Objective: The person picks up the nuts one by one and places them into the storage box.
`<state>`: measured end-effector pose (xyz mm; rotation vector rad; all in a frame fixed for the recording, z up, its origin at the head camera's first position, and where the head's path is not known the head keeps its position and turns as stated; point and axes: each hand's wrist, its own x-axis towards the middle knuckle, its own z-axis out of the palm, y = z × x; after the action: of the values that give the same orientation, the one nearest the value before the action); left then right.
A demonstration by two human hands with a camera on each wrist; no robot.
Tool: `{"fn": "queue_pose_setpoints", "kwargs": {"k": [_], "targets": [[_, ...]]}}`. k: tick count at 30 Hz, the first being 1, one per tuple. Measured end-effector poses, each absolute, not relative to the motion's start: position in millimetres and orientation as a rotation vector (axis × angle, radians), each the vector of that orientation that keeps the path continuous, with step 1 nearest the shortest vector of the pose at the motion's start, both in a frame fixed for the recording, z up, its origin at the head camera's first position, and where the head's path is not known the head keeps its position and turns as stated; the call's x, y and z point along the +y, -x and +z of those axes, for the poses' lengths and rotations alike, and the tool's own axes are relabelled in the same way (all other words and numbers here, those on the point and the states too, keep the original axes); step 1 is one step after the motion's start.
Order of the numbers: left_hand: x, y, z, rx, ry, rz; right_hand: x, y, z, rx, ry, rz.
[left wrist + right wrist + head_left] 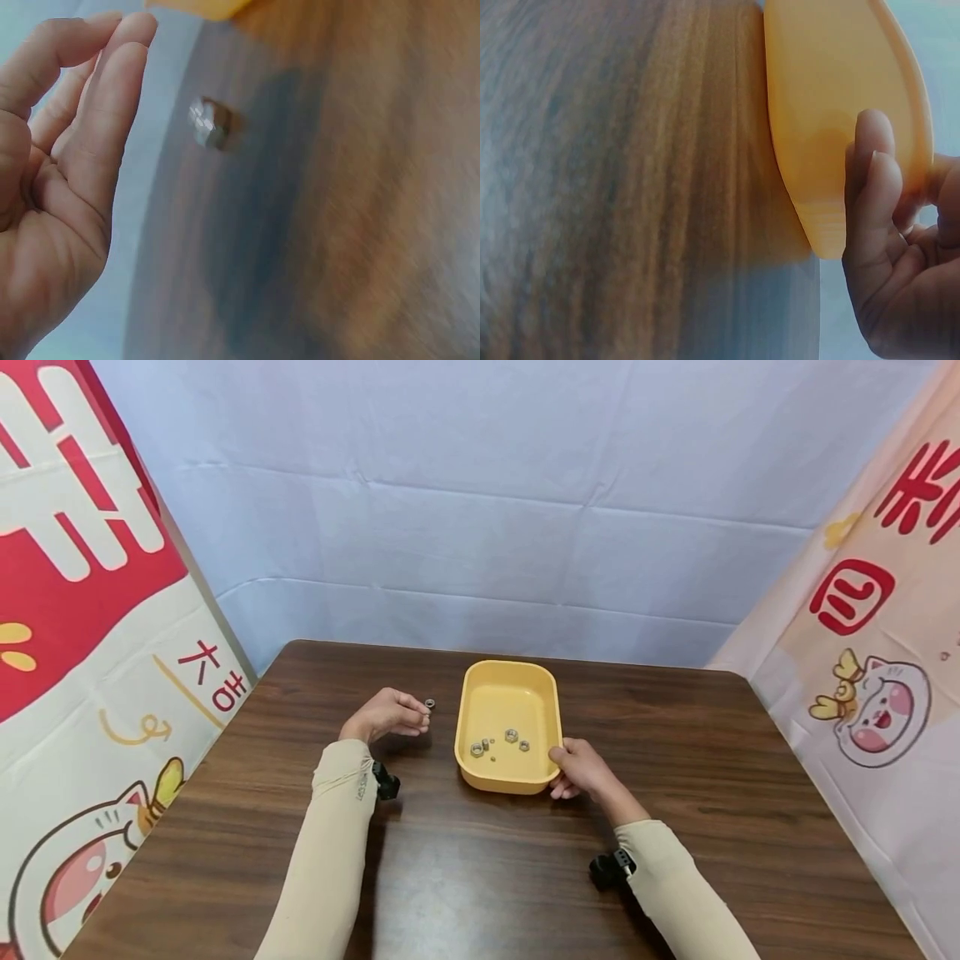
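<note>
A yellow rectangular tray [507,786] sits on the table, and in it lie several metal nuts [512,735] of different sizes. My right hand [581,767] grips its near right corner, the thumb at the rim and fingers against the outer wall, as the right wrist view [900,255] also shows the tray's side [817,112]. Left of the tray, my left hand [392,714] hovers by a single metal nut [430,703]. In the left wrist view this nut [210,124] stands apart from the loosely bent fingers [112,112], with nothing visible between thumb and fingers.
The brown wooden table [480,877] ends at a pale cloth backdrop [480,527]. Printed cloths hang at the left [97,693] and right. Each wrist wears a small black camera [386,782].
</note>
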<state>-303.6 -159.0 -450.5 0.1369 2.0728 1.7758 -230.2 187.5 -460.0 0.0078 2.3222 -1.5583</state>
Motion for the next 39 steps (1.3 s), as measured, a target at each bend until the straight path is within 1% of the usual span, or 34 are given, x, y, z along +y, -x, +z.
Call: {"fn": "queue_pose_setpoints", "kwargs": {"k": [8,24,39], "targets": [[-137.6,311.2,-432.1,2.100,-0.143,1.734,190.4,230.9,-462.8,2.329,-0.006,-1.565],[-92.8,315.0,-413.9,2.169,-0.203,1.586,189.6,231.6,-462.6,2.325,-0.016,-1.561],[-59.7,317.1,-410.4,2.195,-0.151,1.626,189.9,231.3,-462.7,2.338,-0.013,-1.552]]}}
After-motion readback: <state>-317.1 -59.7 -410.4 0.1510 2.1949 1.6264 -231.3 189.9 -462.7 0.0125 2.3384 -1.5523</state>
